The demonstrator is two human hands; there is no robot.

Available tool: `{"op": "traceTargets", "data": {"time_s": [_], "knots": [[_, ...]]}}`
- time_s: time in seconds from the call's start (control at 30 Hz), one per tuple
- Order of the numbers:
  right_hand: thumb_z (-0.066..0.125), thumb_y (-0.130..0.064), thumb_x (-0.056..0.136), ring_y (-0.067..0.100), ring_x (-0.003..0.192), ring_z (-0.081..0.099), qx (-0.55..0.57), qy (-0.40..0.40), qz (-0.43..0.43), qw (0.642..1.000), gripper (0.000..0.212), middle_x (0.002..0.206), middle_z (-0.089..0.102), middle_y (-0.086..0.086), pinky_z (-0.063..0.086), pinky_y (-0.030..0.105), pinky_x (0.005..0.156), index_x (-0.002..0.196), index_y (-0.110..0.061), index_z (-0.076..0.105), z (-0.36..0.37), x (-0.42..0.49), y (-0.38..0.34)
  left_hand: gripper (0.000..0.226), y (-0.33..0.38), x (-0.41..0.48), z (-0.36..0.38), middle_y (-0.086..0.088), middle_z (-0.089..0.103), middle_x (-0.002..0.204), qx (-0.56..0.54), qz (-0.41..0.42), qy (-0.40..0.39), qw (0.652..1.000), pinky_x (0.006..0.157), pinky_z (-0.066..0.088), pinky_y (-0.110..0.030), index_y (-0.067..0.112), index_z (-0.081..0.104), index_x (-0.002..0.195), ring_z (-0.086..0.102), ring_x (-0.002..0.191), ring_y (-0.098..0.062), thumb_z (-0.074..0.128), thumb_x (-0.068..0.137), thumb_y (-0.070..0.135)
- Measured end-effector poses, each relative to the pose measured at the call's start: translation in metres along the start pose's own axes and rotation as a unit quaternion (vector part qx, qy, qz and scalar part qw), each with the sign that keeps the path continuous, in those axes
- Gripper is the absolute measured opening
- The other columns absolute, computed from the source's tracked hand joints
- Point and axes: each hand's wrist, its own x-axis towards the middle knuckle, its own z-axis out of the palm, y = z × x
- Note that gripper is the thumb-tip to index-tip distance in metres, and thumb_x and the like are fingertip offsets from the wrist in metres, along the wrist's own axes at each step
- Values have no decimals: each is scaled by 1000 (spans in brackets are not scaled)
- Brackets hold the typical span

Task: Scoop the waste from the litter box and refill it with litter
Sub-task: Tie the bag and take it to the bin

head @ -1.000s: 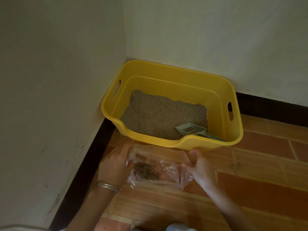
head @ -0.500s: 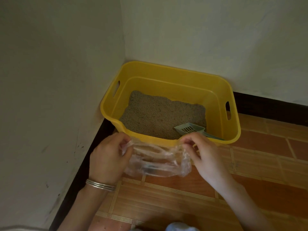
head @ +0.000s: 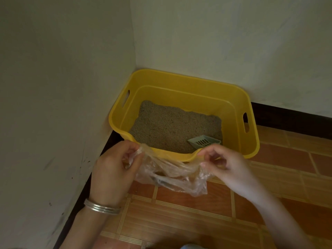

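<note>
Head: bag [head: 172, 175] seemingly between hands [head: 115, 169] [head: 226, 164]

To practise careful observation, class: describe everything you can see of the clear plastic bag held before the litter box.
The plastic bag is thin, clear, crinkled film, glossy in places. The left hand grips its left top edge and the right hand pinches its right, so it sags between them, before the near wall of the yellow litter box, above the tiled floor. Something dark shows through low down, unclear what.
</note>
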Motion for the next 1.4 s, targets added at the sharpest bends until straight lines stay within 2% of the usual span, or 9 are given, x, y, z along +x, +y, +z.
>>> {"op": "traceTargets", "data": {"time_s": [0.1,0.23,0.3,0.53,0.63,0.83,1.1,1.27,1.4], "knots": [[55,-12,90,8,78,59,26,43,-10,999,14,81,60,-7,47,20,64,98,-22,59,-1,2,-3,21,7,1,-3,18,61,75,-31,-3,17,999,66,44,-6,21,64,84,59,79,2,54,80,40],[45,-21,95,10,56,54,-189,34,14,981,19,70,54,-5,42,28,53,113,-19,52,2,7,6,27,3,3,-6,17,61,73,-28,-9,18,999,65,44,-7,18,65,83,59,79,3,52,82,41],[47,-22,94,9,52,49,-179,18,17,984,18,75,54,-2,37,25,48,112,-22,52,-1,8,3,26,3,3,-7,15,62,73,-34,-19,29,999,64,42,-5,19,65,83,59,78,1,52,82,42],[64,-15,84,-3,72,47,-306,-53,77,947,39,99,47,-10,41,14,63,117,-30,49,-20,8,3,28,-2,3,-12,16,60,71,-35,-49,57,997,65,39,-1,20,62,83,58,76,1,49,81,44],[60,-12,87,-1,71,53,-324,-38,102,940,31,84,54,-11,45,17,60,114,-24,53,-32,6,5,26,-7,4,-15,14,62,71,-38,-75,53,995,63,40,-3,26,60,84,58,74,-1,47,78,48],[61,-30,83,7,54,49,-157,15,8,988,9,57,52,-2,37,18,51,78,-25,58,-27,9,-8,24,-1,3,-13,9,61,69,-36,-55,21,998,65,41,-5,23,59,78,59,76,-2,49,80,45],[67,-19,83,12,84,59,51,-43,-60,996,39,80,53,-9,50,28,84,118,-27,53,-19,15,-15,28,3,4,-6,5,60,74,-53,-46,8,998,64,45,-24,16,59,76,58,73,-10,49,80,42],[65,-22,82,19,115,53,160,-21,-121,980,45,101,60,-4,39,28,102,123,-19,49,-4,23,-20,26,7,9,-4,9,57,112,-121,-51,-1,991,81,43,-14,15,61,78,56,104,-11,55,77,40],[53,5,84,26,112,58,262,-39,-142,954,48,106,55,13,43,35,98,128,-5,36,10,31,-23,20,17,11,0,6,59,121,-242,-43,-67,967,93,46,-37,20,63,90,54,115,-20,58,81,36]]}}
